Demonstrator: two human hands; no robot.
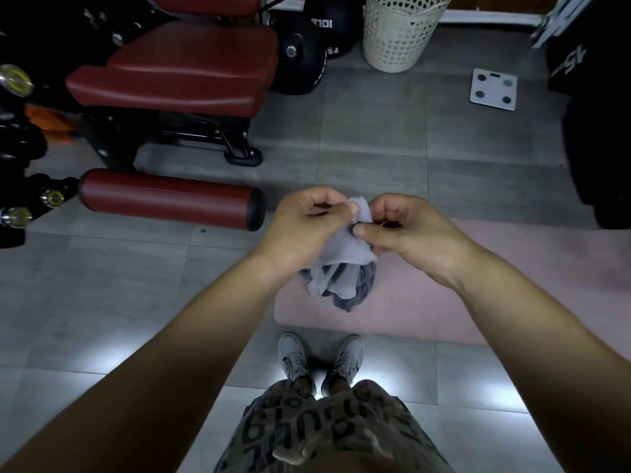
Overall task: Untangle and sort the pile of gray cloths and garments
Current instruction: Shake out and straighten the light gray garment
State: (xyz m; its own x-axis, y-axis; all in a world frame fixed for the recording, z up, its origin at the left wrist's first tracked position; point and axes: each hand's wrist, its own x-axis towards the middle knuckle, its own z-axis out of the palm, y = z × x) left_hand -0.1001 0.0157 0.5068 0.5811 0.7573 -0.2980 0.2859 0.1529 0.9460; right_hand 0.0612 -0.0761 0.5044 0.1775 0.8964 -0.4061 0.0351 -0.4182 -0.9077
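Beyond the left hand (300,227) stands a dark red padded gym bench (191,63), and below both hands a pale pink floor mat (426,302) lies on the gray tiles. Between the hands hangs a tangled bundle of light and dark gray cloths (341,271), held above the mat. Both hands are curled nearly closed; the left thumb and fingers pinch the light cloth's top edge, and the right hand (406,230) pinches it just beside.

1. The upper part of the gray cloth bundle (341,268) is covered by both hands.
2. The basket (399,32) is cut off by the top edge.
3. The black weight plate (601,138) is cropped at the right.
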